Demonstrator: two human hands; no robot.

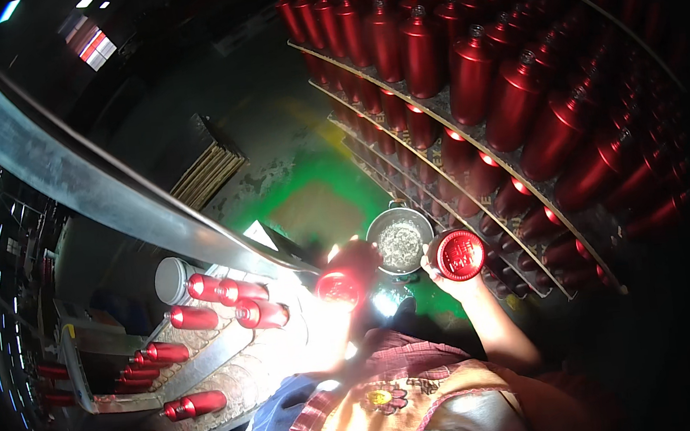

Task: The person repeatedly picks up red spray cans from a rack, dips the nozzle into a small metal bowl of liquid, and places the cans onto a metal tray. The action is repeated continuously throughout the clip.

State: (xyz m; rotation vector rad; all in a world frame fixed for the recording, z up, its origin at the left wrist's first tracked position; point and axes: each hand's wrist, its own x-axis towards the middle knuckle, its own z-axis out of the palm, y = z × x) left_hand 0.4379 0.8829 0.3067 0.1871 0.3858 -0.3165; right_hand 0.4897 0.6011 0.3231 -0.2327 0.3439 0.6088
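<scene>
One red bottle [460,255] in the R hand [441,279], fingers curled round its side, base facing the cam. 2nd bottle [339,286] in the L hand [333,253], fingers closed on it too, tho blur + glare hide most of that grip; can't tell how tight. Betw. & beyond the hands: round pan [375,234] w/ shiny bits. To the R: stacked boards [437,115] w/ rows of upright bottles [424,52]. To the L: surface [247,368] w/ bottles on their sides [261,313], white tub [170,280] near its far end.
</scene>
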